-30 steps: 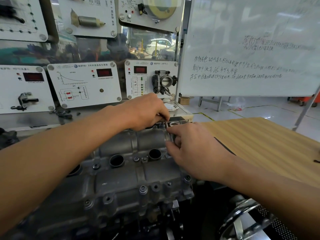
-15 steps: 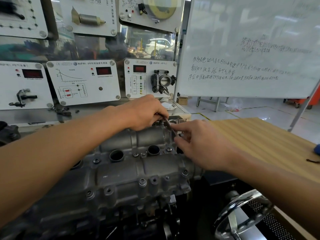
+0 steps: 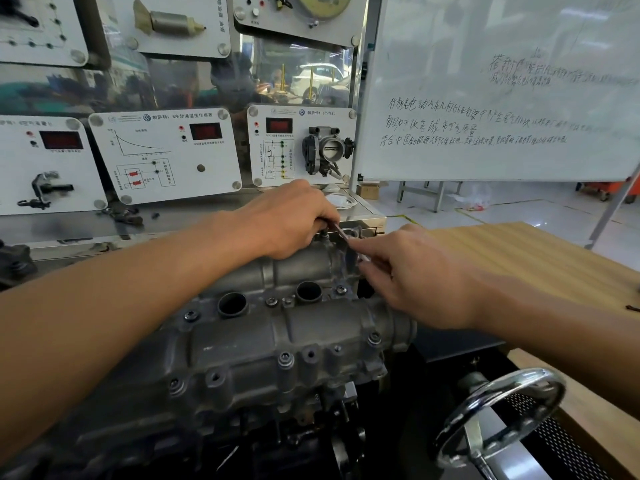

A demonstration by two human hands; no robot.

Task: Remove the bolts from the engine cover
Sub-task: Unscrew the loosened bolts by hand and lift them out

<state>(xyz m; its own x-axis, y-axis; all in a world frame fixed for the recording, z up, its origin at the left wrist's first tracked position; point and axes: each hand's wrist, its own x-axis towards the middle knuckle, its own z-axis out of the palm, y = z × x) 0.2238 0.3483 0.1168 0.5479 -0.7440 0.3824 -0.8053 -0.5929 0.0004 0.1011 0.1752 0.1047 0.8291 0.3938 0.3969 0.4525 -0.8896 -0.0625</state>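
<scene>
Where the engine cover (image 3: 263, 334) ends farthest from the person, the left hand (image 3: 294, 220) curls its fingers over the head of a slim metal tool (image 3: 343, 233), which appears seated on a bolt (image 3: 323, 233) just beneath the knuckles. The right hand (image 3: 415, 278), nearer the person and to the right, pinches the tool's free end. The tool's long axis slants from left hand down to right hand, so the turning stroke probably falls to the right hand while the left steadies. More bolts (image 3: 374, 338) sit in the cover below both wrists.
</scene>
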